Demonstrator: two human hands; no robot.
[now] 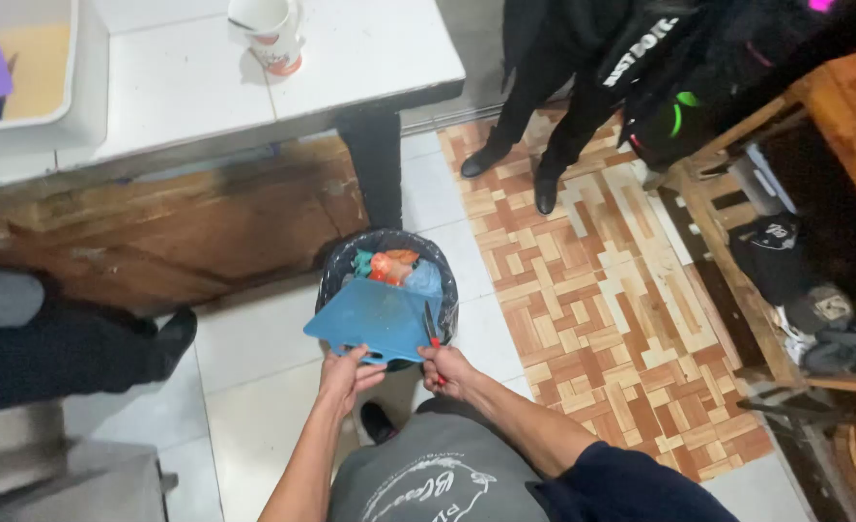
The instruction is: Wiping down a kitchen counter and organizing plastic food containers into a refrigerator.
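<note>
Blue cutting board (375,319), flat plastic with rounded corners, tilts over the black-lined bin (336,271) on the floor. Left hand (346,372) grips its near edge; right hand (447,367), just right, is closed on a red-handled knife (432,333) by the board's right edge.

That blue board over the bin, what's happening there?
A person is holding a blue cutting board tilted over a black-lined waste bin on the tiled floor. The left hand grips the board's near edge, while the right hand holds a red-handled knife against the board's right side. Scraps, orange and teal among them, already lie in the bin. Another person in black shoes stands nearby, beside a white table with a cup on it.
</note>
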